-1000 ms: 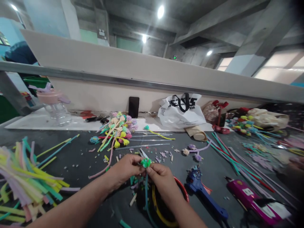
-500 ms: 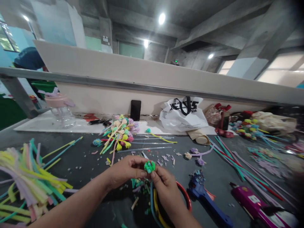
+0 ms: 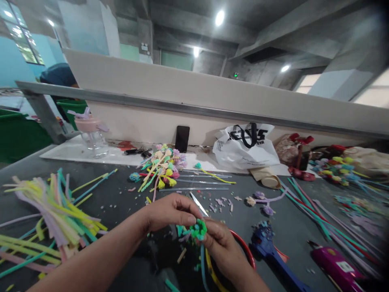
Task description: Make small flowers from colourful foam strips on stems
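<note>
A small green pipe-cleaner flower (image 3: 199, 230) with light blue bits in its middle is between my hands. My left hand (image 3: 178, 213) pinches its upper left side with thumb and fingers. My right hand (image 3: 223, 245) grips it from the lower right, and a blue stem (image 3: 203, 263) runs down below it. A scissors blade (image 3: 199, 204) points up and left beyond my right hand. A red loop (image 3: 247, 249) and a yellow one show below that hand. Whether the scissors rest in the palm or on the table, I cannot tell.
Loose pipe cleaners (image 3: 57, 211) are heaped at left. Finished flowers (image 3: 164, 166), a phone (image 3: 182, 138) and a white bag (image 3: 246, 146) stand behind. To the right are a blue-handled tool (image 3: 273, 255), a magenta glue gun (image 3: 337, 265) and a purple flower sprig (image 3: 267, 198).
The view has swung slightly left. Both hands with the green flower have come lower and nearer, and the flower has tipped to show more of its face. More of the scissors blade shows.
</note>
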Available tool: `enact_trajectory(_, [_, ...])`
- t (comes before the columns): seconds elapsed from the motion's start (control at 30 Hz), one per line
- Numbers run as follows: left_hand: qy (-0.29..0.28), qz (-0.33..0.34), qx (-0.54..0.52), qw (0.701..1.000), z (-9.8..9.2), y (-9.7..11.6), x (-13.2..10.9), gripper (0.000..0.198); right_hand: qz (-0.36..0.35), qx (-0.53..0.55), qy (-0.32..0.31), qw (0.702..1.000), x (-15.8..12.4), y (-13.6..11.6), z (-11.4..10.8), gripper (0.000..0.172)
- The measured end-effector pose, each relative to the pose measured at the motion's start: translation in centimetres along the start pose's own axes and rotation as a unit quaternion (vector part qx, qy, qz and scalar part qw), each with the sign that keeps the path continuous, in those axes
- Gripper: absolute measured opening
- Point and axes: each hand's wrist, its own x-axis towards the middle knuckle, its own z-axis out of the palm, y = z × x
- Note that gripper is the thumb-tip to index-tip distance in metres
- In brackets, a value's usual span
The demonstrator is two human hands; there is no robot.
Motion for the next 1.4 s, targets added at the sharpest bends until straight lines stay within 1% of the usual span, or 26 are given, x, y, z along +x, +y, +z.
enact_trajectory(0.17, [0.002, -0.009, -0.004, 1.000, -0.1, -0.1, 0.1, 0.017, 0.004, -0.025, -0.023, 0.999, 0.1, 0.1, 0.1, 0.038])
enact_trajectory(0.27, [-0.023, -0.019, -0.016, 0.999, -0.2, -0.2, 0.0, 0.018, -0.021, -0.023, -0.058, 0.998, 0.3, -0.4, 0.0, 0.041])
enact_trajectory(0.33, [-0.035, -0.014, -0.028, 0.999, -0.2, -0.3, -0.1, 0.022, -0.030, -0.023, -0.081, 0.996, 0.3, -0.7, -0.1, 0.044])
enact_trajectory(0.4, [-0.024, -0.008, -0.041, 0.999, -0.3, -0.6, 0.0, 0.029, -0.026, -0.030, -0.092, 0.995, 0.4, -0.9, -0.2, 0.046])
enact_trajectory(0.5, [0.023, -0.008, -0.039, 0.999, -0.3, -1.3, 0.3, 0.037, -0.016, -0.046, -0.095, 0.994, 0.6, -0.8, -0.2, 0.045])
enact_trajectory(0.57, [0.057, -0.007, -0.018, 0.998, -0.4, -2.0, 0.7, 0.038, -0.003, -0.058, -0.080, 0.995, 0.7, -0.5, -0.2, 0.037])
enact_trajectory(0.63, [0.090, -0.007, 0.005, 0.996, -0.7, -2.7, 1.1, 0.039, 0.027, -0.063, -0.047, 0.997, 0.7, 0.1, -0.3, 0.025])
enact_trajectory(0.73, [0.116, -0.015, 0.035, 0.993, -1.1, -3.4, 1.4, 0.041, 0.080, -0.026, 0.009, 0.996, 0.6, 1.6, -0.4, 0.018])
enact_trajectory(0.8, [0.121, -0.016, 0.047, 0.991, -1.1, -3.7, 1.5, 0.041, 0.117, 0.028, 0.053, 0.991, 0.5, 2.4, -0.4, 0.017])
enact_trajectory(0.87, [0.123, -0.011, 0.054, 0.991, -1.0, -3.9, 1.5, 0.039, 0.150, 0.110, 0.099, 0.977, 0.5, 2.7, -0.4, 0.018])
enact_trajectory(0.9, [0.122, -0.006, 0.056, 0.991, -0.9, -4.0, 1.4, 0.037, 0.167, 0.158, 0.123, 0.965, 0.6, 2.6, -0.4, 0.019])
enact_trajectory(0.97, [0.118, 0.002, 0.062, 0.991, -0.7, -4.0, 1.4, 0.032, 0.191, 0.244, 0.177, 0.934, 0.9, 2.3, -0.4, 0.022])
enact_trajectory(1.07, [0.106, 0.003, 0.075, 0.992, -0.4, -3.7, 1.2, 0.024, 0.198, 0.337, 0.242, 0.888, 1.5, 1.7, -0.7, 0.024])
enact_trajectory(1.13, [0.109, 0.000, 0.084, 0.991, -0.2, -3.4, 1.2, 0.020, 0.204, 0.391, 0.251, 0.862, 1.7, 1.6, -1.0, 0.022])
enact_trajectory(1.23, [0.127, -0.001, 0.090, 0.988, -0.1, -3.0, 1.2, 0.021, 0.221, 0.451, 0.233, 0.833, 1.8, 1.6, -1.2, 0.019])
enact_trajectory(1.3, [0.136, -0.001, 0.086, 0.987, 0.0, -2.8, 1.2, 0.021, 0.224, 0.468, 0.224, 0.825, 1.7, 1.6, -1.2, 0.018])
enact_trajectory(1.4, [0.146, 0.005, 0.065, 0.987, 0.3, -2.6, 1.3, 0.019, 0.223, 0.470, 0.229, 0.823, 1.6, 1.4, -1.1, 0.018])
